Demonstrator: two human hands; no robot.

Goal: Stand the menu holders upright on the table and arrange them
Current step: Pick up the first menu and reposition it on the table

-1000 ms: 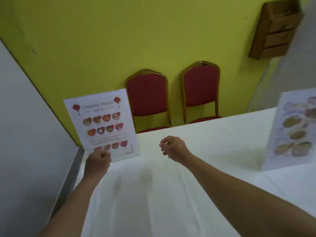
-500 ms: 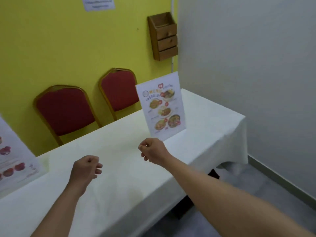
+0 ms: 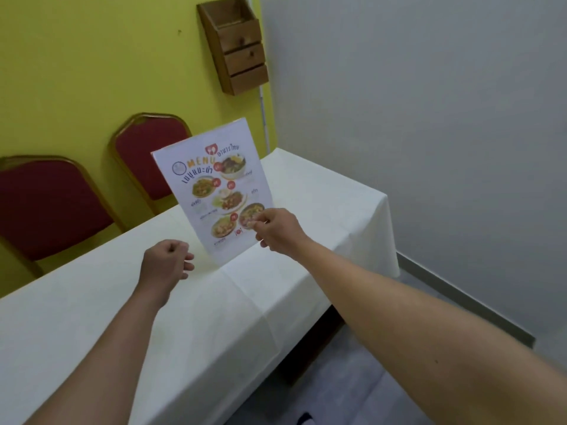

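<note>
A menu holder [image 3: 214, 185] with a Thai food menu stands upright on the white-clothed table [image 3: 322, 204], near its right end. My right hand [image 3: 276, 231] pinches the holder's lower right edge between thumb and fingers. My left hand [image 3: 165, 265] hovers just left of the holder's base, fingers curled into a loose fist, holding nothing and not touching the holder.
Two red chairs [image 3: 52, 207] with gold frames stand behind the table against the yellow wall. A wooden drawer box [image 3: 236, 44] hangs on that wall. A grey wall runs along the right, with bare floor [image 3: 352, 391] past the table's right end.
The view has swung right, away from the Chinese food menu holder at the table's left. My right hand has reached forward and taken hold of the Thai menu holder. My left hand came along, still curled.
</note>
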